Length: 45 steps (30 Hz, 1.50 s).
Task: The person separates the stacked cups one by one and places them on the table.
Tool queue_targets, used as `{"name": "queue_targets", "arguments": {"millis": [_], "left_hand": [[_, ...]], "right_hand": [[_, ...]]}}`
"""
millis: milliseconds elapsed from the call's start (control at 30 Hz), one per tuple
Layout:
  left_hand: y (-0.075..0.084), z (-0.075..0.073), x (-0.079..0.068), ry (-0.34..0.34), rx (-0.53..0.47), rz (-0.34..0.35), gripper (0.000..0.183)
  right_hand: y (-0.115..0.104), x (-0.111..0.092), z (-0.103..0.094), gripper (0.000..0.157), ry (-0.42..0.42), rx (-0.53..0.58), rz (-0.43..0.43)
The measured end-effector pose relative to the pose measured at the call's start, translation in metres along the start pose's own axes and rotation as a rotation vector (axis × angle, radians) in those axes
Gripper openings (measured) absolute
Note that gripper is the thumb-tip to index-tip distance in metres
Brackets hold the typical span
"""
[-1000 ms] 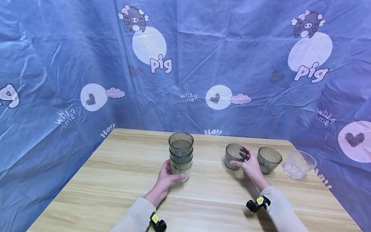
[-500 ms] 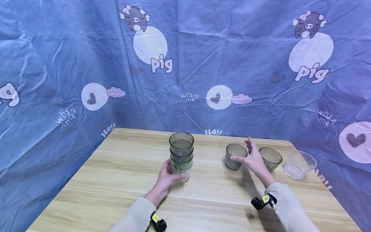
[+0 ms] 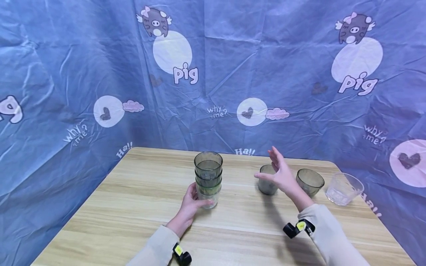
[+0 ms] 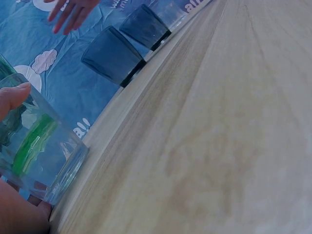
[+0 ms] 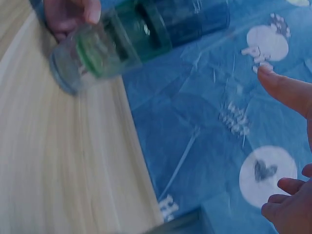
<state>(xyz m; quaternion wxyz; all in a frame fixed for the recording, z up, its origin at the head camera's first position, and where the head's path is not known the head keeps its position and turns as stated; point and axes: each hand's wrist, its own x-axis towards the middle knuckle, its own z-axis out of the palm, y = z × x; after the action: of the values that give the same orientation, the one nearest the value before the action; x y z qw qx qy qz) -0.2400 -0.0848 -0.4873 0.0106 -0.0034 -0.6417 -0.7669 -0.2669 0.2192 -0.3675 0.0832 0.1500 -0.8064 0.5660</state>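
My left hand [image 3: 190, 207] grips the clear bottom glass [image 4: 68, 161] of a nested stack of glasses [image 3: 208, 173], thumb across its front. Above that glass sit a green one and smoky grey ones, all upright. My right hand [image 3: 283, 177] is raised with fingers spread and holds nothing. In the head view it overlaps a smoky grey glass [image 3: 266, 187] standing on the table. From the left wrist view, the right hand [image 4: 73, 14] appears above and apart from that grey glass [image 4: 113, 56].
Right of my right hand stand a second smoky glass [image 3: 310, 181] and a clear glass [image 3: 344, 189]. All rest on a wooden table [image 3: 133, 214]. A blue printed cloth [image 3: 219, 74] hangs behind and along both sides.
My right hand has let go of the smoky grey glass, lifted above it and shifted left. The glass stays standing. My left hand keeps its hold on the stack.
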Motion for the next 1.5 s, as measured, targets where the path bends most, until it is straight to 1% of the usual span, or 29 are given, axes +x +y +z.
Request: {"name": "queue_targets", "arguments": {"millis": [100, 400, 833, 1000, 1167, 1500], "left_hand": [[0.000, 0.000, -0.001, -0.001, 0.010, 0.010, 0.089], [0.001, 0.001, -0.002, -0.003, -0.006, 0.009, 0.090], [0.001, 0.001, -0.004, 0.003, 0.000, 0.010, 0.088], [0.002, 0.001, -0.004, -0.001, -0.002, 0.006, 0.089], [0.003, 0.001, -0.005, -0.001, 0.000, 0.008, 0.089], [0.001, 0.001, -0.002, 0.004, 0.004, 0.004, 0.086]], "right_hand": [[-0.007, 0.001, 0.009, 0.114, -0.022, 0.052, -0.024], [-0.024, 0.007, 0.038, 0.114, -0.081, 0.219, -0.087], [-0.036, 0.012, 0.076, 0.116, -0.162, 0.359, -0.163], [-0.040, 0.012, 0.090, 0.121, -0.195, 0.427, -0.202], [-0.043, 0.013, 0.102, 0.123, -0.216, 0.445, -0.198], [-0.051, 0.015, 0.120, 0.116, -0.179, 0.402, -0.162]]}}
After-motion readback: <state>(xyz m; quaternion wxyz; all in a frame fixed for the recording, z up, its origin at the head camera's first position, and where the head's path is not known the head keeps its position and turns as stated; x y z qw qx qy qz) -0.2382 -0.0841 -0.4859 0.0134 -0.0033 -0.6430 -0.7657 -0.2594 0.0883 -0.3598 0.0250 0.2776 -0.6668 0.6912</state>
